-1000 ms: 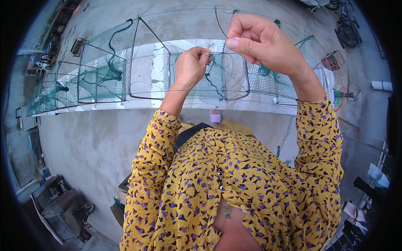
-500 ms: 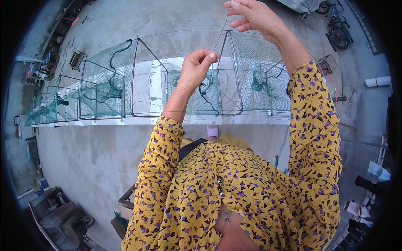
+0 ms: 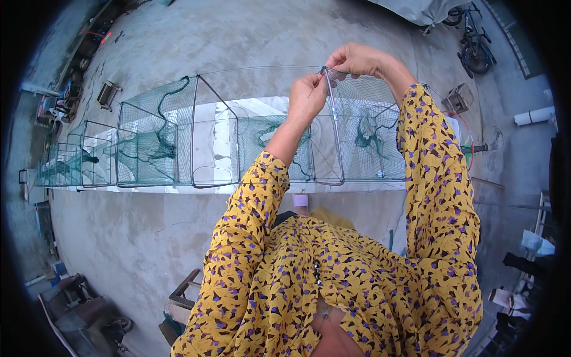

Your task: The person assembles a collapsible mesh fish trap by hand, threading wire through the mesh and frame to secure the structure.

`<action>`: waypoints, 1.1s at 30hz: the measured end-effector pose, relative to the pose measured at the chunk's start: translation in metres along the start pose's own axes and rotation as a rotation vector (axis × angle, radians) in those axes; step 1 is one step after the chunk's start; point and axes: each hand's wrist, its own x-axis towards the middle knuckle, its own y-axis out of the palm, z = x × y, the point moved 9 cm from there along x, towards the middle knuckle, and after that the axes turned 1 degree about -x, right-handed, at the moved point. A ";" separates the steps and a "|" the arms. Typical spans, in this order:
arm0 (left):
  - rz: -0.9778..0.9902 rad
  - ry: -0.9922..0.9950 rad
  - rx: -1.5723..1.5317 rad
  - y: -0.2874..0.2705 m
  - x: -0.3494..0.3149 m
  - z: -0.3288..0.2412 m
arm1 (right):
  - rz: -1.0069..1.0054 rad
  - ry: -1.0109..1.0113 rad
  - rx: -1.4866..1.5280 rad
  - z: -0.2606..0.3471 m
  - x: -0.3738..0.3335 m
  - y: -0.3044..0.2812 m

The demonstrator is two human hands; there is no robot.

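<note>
Two hands: both up at one top frame corner, tips near each other.
Left hand: your left hand (image 3: 307, 98) has thumb and fingers pinched, a thin dark strand (image 3: 311, 91) showing at them.
Right hand: your right hand (image 3: 355, 60) is just right of the left, fingers bent in at the corner; can't tell exactly what its tips grip.
Frame: dark metal frame (image 3: 335, 119), its top corner at your fingertips, one side running from there down toward you.
Net: green mesh net (image 3: 146, 143) on a row of frames, stretching well out left of your left hand and also below your right hand.
White sheet: white surface (image 3: 222, 149) under the net, below and left of your left hand.
Foot: lilac slipper (image 3: 301, 200), nearer your body than both hands.
Sleeves: yellow patterned sleeves (image 3: 247, 202) on both your arms.
Bike: bicycle (image 3: 476, 53), well right of your right hand.
Stool: small stool (image 3: 107, 95), well left of both hands.
Floor: grey concrete (image 3: 196, 35), also beyond your hands.
</note>
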 end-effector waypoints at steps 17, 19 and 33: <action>0.012 -0.041 -0.241 -0.022 -0.022 -0.027 | -0.451 -0.278 -0.015 0.076 -0.044 -0.028; 0.088 -0.119 -0.342 -0.018 -0.026 -0.027 | -0.478 -0.298 -0.156 0.101 -0.056 -0.018; 0.643 -0.209 -0.744 -0.010 -0.023 -0.023 | -0.411 -0.432 -0.246 0.102 -0.067 0.063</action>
